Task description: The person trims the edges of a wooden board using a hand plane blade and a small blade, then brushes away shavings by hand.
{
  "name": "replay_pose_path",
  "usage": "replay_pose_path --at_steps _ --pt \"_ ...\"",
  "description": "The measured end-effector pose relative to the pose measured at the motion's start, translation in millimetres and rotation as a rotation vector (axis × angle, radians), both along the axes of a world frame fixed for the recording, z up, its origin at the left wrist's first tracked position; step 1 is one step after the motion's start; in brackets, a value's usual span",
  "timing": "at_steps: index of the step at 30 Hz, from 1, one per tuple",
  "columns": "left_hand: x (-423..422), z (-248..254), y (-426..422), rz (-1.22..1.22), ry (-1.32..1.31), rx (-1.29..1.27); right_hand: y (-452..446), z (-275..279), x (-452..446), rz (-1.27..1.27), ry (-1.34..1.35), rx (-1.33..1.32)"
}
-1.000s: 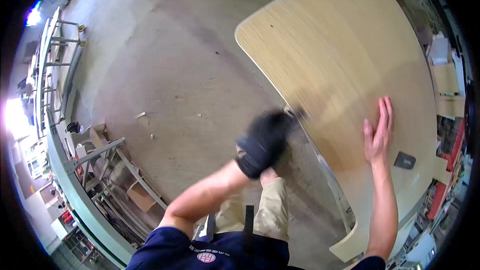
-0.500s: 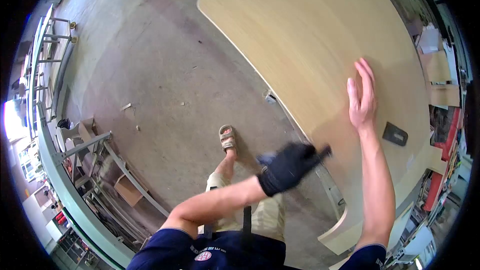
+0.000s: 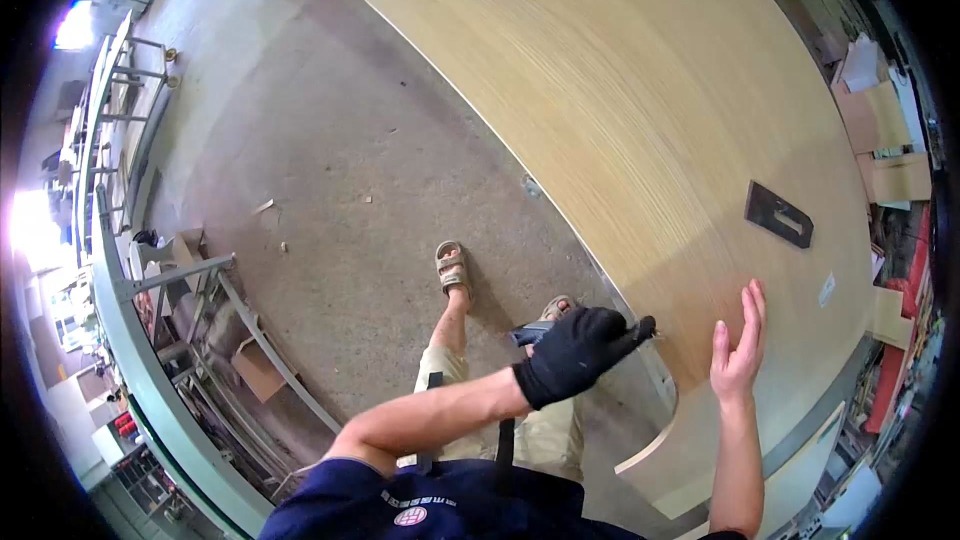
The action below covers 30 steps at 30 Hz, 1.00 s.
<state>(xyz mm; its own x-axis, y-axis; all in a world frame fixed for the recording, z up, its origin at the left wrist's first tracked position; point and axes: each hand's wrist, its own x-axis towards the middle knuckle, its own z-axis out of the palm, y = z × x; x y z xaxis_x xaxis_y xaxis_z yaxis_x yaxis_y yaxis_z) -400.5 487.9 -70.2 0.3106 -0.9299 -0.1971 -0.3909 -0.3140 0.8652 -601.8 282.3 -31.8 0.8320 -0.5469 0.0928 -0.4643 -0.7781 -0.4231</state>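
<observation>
My left hand (image 3: 577,355), in a black glove, is closed around a tool; its dark end (image 3: 645,327) sticks out to the right, by the curved edge of a light wood tabletop (image 3: 590,100). A blue-grey part (image 3: 528,332) shows at the other side of the fist. The glove hides the rest, so its kind is unclear. My right hand (image 3: 738,345) is bare, with fingers stretched out, over the near part of the tabletop; whether it touches the surface I cannot tell. A flat dark plate with a slot (image 3: 779,215) lies on the wood beyond it.
A metal frame (image 3: 165,370) with bars stands at the left, with a cardboard box (image 3: 262,372) in it. A wheeled rack (image 3: 125,110) is farther back. Boards and offcuts (image 3: 895,155) are piled along the right side. Small scraps (image 3: 264,206) lie on the concrete floor.
My right hand has come back toward my body along the tabletop. The gloved left hand stays near the edge, still gripping the tool. The view has shifted slightly.
</observation>
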Motion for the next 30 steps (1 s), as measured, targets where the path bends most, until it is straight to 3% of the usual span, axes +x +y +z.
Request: replay_pose_path --at_steps 3,4,6,8,11,14,15,16,17,19,21,22,23,27,30 --pt "70 -5 20 0.143 -0.590 -0.062 2 -4 -4 0.043 0.099 -0.140" --pt "107 12 14 0.354 -0.611 -0.107 2 -3 0 0.044 0.116 -0.147" --pt "169 18 3 0.540 -0.788 -0.076 2 -5 1 0.045 0.123 -0.159" --pt "199 14 -7 0.563 -0.876 -0.056 1 -5 2 0.053 0.109 -0.162" --pt "174 -1 -11 0.495 -0.859 -0.130 0 -5 2 0.060 0.075 -0.160" --pt "60 1 -12 0.272 -0.787 -0.064 2 -7 3 0.046 0.059 -0.167" --pt "24 4 -13 0.191 -0.693 -0.139 3 -7 2 0.038 0.061 -0.174" --pt "-5 9 -12 0.056 -0.413 -0.056 3 -6 2 0.041 0.064 -0.176" --pt "-34 -1 -4 -0.099 -0.343 -0.174 4 -7 2 0.043 0.064 -0.182" --pt "-29 21 -5 -0.288 -0.115 -0.002 0 -9 4 0.055 0.049 -0.195" --pt "18 -10 9 0.214 -0.535 -0.301 1 -10 0 0.044 0.052 -0.193" --pt "57 -17 15 0.313 -0.686 -0.213 3 -5 3 0.028 0.095 -0.195" --pt "94 9 3 0.400 -0.731 -0.178 5 -4 3 0.017 0.095 -0.173" --pt "48 -9 -10 0.446 -0.633 -0.147 3 -9 -1 0.013 -0.011 -0.119" --pt "-63 -8 -8 0.101 -0.376 -0.058 -4 -14 -9 -0.023 -0.200 0.086"
